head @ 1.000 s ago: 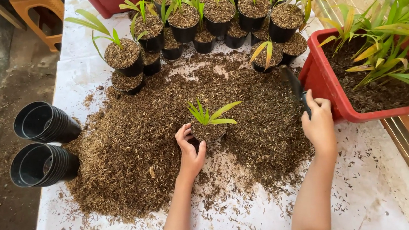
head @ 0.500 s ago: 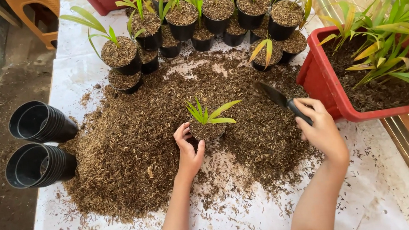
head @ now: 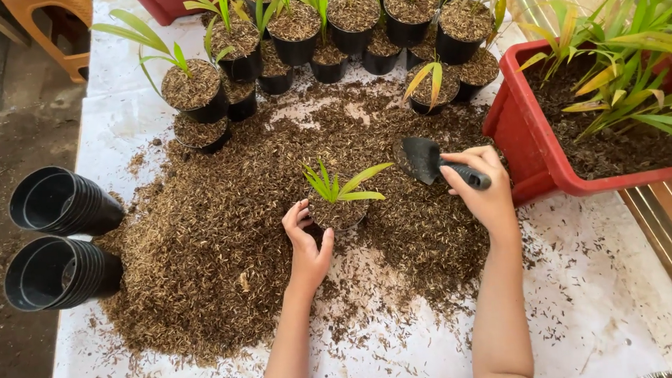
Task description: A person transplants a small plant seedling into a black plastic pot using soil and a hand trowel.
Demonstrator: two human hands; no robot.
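I see left hand (head: 307,248) cupped around small pot (head: 338,213) with seedling, mid husk pile (head: 220,248) on bench (head: 606,311). Right hand (head: 486,192) fully closed on black trowel (head: 431,160), blade just right of pot.

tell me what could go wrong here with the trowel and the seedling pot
The right hand holds the black trowel loaded just beside the small pot; tipping it carelessly could bury or bend the green seedling. The left hand steadies the pot only from one side, so a push might tilt it into the loose potting mix. Mix may also scatter further over the white sheet.
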